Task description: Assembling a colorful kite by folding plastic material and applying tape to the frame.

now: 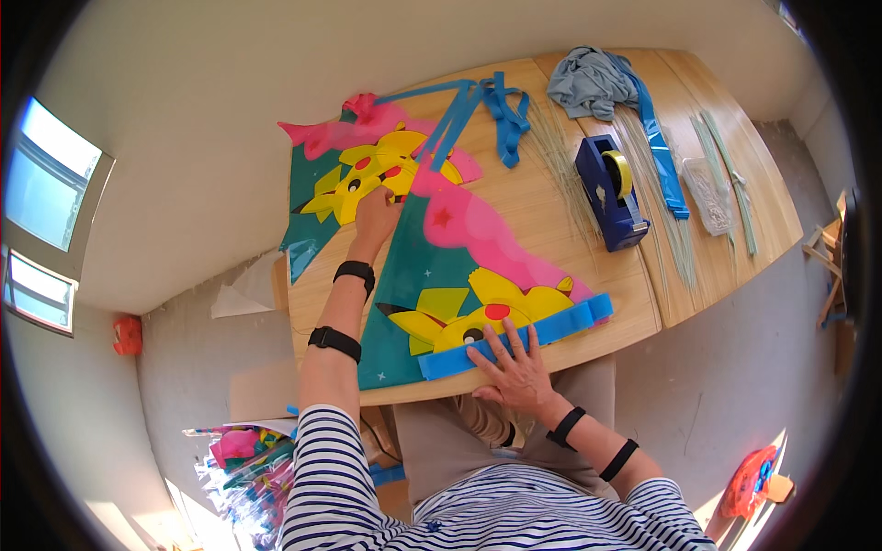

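A thin, glossy printed sheet [401,317] in green and pink, with a yellow cartoon figure, lies on the table in front of me. Along its near edge runs a flat blue strip [558,326]. My right hand [519,375] rests on that strip, fingers spread and stretched out. Farther off, my left hand [375,220] is closed with curled fingers at the sheet's left edge, seeming to pinch it. Beneath that hand lies a second sheet [312,188] of the same print. Its fingertips are partly hidden.
Blue strips [508,119] lie at the back of the wooden table [551,216]. To the right are a dark blue tape dispenser [604,197], thin pale sticks [675,241], a clear box [706,196] and a grey cloth [588,83]. A heap of colourful plastic [243,477] sits at lower left.
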`<action>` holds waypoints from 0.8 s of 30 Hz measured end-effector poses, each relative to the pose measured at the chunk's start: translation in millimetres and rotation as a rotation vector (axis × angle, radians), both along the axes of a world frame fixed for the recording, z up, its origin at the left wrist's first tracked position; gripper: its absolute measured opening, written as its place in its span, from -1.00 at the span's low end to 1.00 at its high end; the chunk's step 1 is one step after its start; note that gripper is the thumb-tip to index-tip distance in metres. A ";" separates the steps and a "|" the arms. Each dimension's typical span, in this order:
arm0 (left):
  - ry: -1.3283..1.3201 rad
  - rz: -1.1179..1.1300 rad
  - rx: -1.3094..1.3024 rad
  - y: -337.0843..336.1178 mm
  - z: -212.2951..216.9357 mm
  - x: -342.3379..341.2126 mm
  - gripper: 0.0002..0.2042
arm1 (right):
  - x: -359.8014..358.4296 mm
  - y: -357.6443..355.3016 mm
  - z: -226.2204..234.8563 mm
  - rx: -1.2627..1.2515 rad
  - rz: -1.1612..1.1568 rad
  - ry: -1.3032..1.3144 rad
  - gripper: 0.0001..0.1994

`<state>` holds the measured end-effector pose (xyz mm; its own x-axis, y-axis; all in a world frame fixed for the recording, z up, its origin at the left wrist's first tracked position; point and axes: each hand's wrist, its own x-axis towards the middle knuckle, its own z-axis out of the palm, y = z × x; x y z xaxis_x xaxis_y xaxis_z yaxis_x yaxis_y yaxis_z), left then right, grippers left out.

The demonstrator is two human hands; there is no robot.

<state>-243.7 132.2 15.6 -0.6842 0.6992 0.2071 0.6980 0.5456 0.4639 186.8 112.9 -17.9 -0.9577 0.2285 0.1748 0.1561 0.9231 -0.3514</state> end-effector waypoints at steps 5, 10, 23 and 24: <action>0.092 -0.090 -0.058 107.6 8.7 0.1 -0.69 | -0.4 0.4 2.1 -0.059 0.009 -0.057 -0.22; 0.191 0.156 -0.138 166.7 0.0 -16.3 -0.69 | -2.0 0.2 2.2 -0.114 0.006 -0.097 -0.24; 0.206 0.204 -0.038 171.1 -41.8 -101.6 -0.78 | -2.2 4.6 1.6 -0.145 0.007 -0.119 -0.22; 0.153 0.178 -0.051 172.9 -40.4 -98.5 -0.77 | -2.7 5.2 1.6 -0.150 0.003 -0.126 -0.22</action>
<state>-342.2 305.1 -24.8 -0.7606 0.5829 0.2859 0.6492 0.6859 0.3287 184.1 118.1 -16.3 -0.9705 0.2404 0.0178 0.2051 0.8621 -0.4633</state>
